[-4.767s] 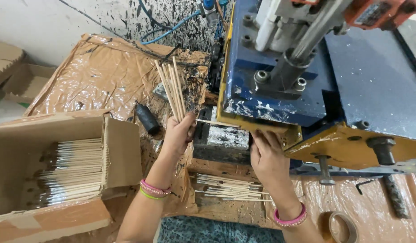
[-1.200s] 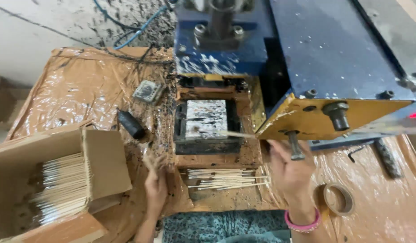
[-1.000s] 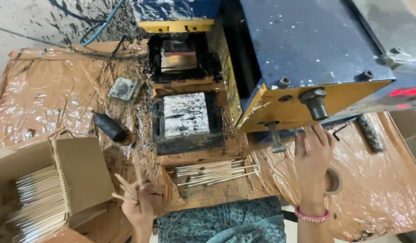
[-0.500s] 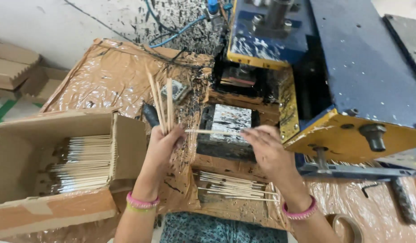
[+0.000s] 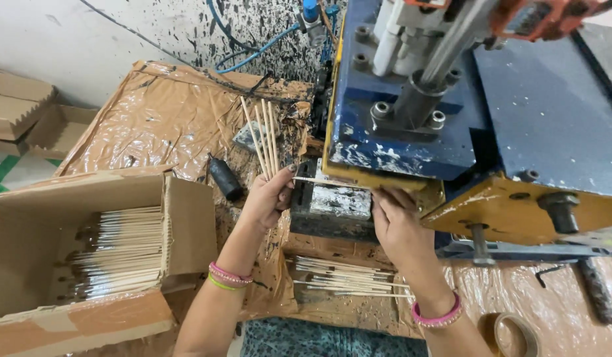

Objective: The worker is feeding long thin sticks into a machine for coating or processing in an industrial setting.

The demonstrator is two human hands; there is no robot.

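Note:
My left hand [image 5: 269, 197] grips a small fan of thin wooden sticks [image 5: 262, 139] that point up and away. One more stick [image 5: 322, 181] lies crosswise between both hands, over the paint-smeared block [image 5: 332, 203] under the press. My right hand [image 5: 395, 225] holds the right end of that stick at the edge of the blue and yellow press [image 5: 412, 125], fingers closed on it. A loose pile of sticks [image 5: 342, 277] lies on the table just below the block, between my forearms.
An open cardboard box [image 5: 87, 251] full of sticks stands at the left. Flat cartons [image 5: 21, 112] lie at the far left. A black cylinder [image 5: 224, 178] lies on the brown plastic sheet [image 5: 154, 112]. A tape roll [image 5: 514, 334] sits at the lower right.
My left hand rose from low beside the box with a bundle of sticks. My right hand came off the press's right side to the block, and one stick now spans both hands.

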